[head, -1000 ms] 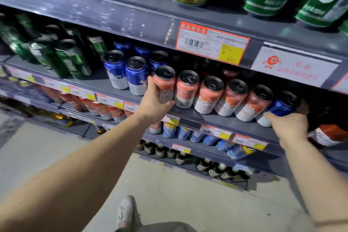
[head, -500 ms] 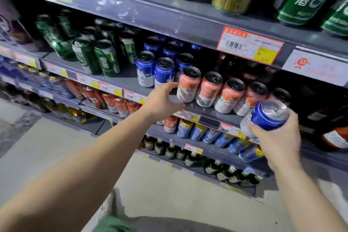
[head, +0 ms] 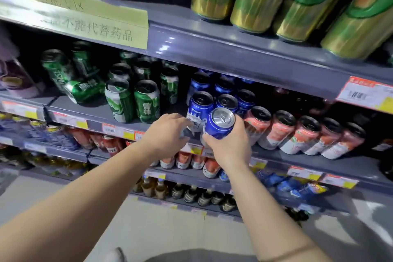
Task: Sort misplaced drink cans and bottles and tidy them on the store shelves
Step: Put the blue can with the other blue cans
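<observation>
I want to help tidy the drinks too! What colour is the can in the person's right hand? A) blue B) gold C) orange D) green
A: the right hand grips a blue can with a silver top, held in front of the other blue cans on the shelf.

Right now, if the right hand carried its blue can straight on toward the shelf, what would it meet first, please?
Most likely the front blue cans standing just behind it. The right hand grips the held blue can directly before that group, with the red cans just to its right. Depth is hard to judge.
</observation>
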`<control>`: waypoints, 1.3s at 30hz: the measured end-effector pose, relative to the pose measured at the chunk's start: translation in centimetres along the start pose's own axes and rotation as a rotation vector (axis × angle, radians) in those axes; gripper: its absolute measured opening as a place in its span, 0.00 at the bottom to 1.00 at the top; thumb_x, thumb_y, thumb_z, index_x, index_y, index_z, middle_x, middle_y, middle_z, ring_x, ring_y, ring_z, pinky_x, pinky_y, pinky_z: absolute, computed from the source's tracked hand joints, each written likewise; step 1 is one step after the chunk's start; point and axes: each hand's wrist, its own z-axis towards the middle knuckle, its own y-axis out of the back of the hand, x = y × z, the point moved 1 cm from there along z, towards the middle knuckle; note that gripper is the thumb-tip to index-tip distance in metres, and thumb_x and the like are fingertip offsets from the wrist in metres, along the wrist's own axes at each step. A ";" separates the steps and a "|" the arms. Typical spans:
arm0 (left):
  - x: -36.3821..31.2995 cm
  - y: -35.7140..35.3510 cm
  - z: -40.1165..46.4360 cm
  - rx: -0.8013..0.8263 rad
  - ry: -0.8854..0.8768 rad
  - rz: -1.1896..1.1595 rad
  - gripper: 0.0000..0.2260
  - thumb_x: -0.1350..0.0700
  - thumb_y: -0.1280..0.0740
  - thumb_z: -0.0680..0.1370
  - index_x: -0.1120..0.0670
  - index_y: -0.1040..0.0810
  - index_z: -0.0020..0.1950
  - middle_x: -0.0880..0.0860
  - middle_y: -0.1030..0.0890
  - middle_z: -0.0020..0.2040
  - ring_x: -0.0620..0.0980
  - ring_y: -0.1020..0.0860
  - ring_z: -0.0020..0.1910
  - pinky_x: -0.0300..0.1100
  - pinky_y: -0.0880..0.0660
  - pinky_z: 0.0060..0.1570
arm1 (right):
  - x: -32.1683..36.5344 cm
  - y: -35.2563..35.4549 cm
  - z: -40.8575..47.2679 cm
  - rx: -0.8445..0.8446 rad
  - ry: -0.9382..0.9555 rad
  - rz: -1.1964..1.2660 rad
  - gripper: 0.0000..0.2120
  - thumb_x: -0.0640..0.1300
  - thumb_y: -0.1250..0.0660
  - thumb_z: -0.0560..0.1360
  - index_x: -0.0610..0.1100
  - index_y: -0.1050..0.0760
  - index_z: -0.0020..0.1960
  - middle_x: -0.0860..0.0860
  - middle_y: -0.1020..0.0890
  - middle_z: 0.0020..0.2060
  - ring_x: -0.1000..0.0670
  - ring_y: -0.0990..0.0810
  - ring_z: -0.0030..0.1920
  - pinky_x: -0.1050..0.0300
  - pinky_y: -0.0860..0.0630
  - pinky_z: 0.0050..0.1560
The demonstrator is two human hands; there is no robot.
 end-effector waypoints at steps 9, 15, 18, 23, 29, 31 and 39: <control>2.0 -1.0 -0.5 0.037 0.015 -0.109 0.24 0.51 0.31 0.74 0.52 0.29 0.70 0.53 0.24 0.62 0.55 0.27 0.63 0.49 0.30 0.63 | 0.8 -3.6 1.3 -0.090 0.008 -0.066 0.37 0.53 0.24 0.68 0.52 0.40 0.70 0.49 0.25 0.63 0.44 0.23 0.57 0.53 0.29 0.49; 2.1 -0.8 -1.7 0.005 0.079 -0.166 0.23 0.51 0.32 0.75 0.52 0.28 0.69 0.53 0.25 0.64 0.54 0.28 0.64 0.48 0.30 0.63 | 0.3 -2.9 0.4 -0.043 0.036 0.023 0.39 0.51 0.25 0.70 0.55 0.42 0.74 0.53 0.28 0.63 0.53 0.23 0.53 0.53 0.27 0.50; 1.4 0.1 -2.0 -0.065 0.109 -0.182 0.22 0.50 0.32 0.76 0.52 0.28 0.69 0.53 0.26 0.66 0.53 0.30 0.66 0.46 0.31 0.64 | 0.2 -1.4 -1.0 0.027 0.049 0.050 0.35 0.50 0.27 0.72 0.54 0.40 0.73 0.54 0.27 0.61 0.54 0.24 0.53 0.57 0.31 0.48; -2.9 2.8 -1.5 -0.141 0.025 -0.169 0.22 0.49 0.31 0.75 0.50 0.27 0.69 0.50 0.25 0.65 0.52 0.28 0.65 0.43 0.31 0.63 | 0.4 2.4 -2.2 0.088 0.069 0.083 0.24 0.47 0.30 0.75 0.55 0.33 0.68 0.57 0.25 0.57 0.55 0.24 0.52 0.58 0.28 0.49; -14.2 6.4 0.3 -0.154 -0.186 -0.200 0.28 0.38 0.37 0.68 0.51 0.21 0.63 0.49 0.19 0.57 0.48 0.22 0.57 0.39 0.28 0.53 | 0.9 10.9 -0.6 -0.052 0.188 0.214 0.15 0.41 0.33 0.74 0.51 0.24 0.60 0.58 0.22 0.50 0.57 0.23 0.48 0.62 0.26 0.52; -17.6 7.2 1.0 -0.150 -0.265 -0.223 0.27 0.38 0.38 0.67 0.49 0.20 0.61 0.46 0.19 0.54 0.44 0.22 0.53 0.37 0.30 0.49 | 0.9 14.4 -0.3 -0.104 0.223 0.219 0.12 0.39 0.33 0.74 0.49 0.22 0.56 0.57 0.20 0.48 0.59 0.22 0.45 0.67 0.27 0.49; -24.0 10.3 2.4 -0.174 -0.399 -0.199 0.19 0.50 0.29 0.74 0.48 0.24 0.65 0.47 0.18 0.54 0.45 0.20 0.53 0.46 0.24 0.54 | 1.0 23.0 -0.8 -0.222 0.293 0.140 0.07 0.43 0.31 0.75 0.56 0.24 0.46 0.61 0.20 0.37 0.56 0.20 0.42 0.58 0.23 0.47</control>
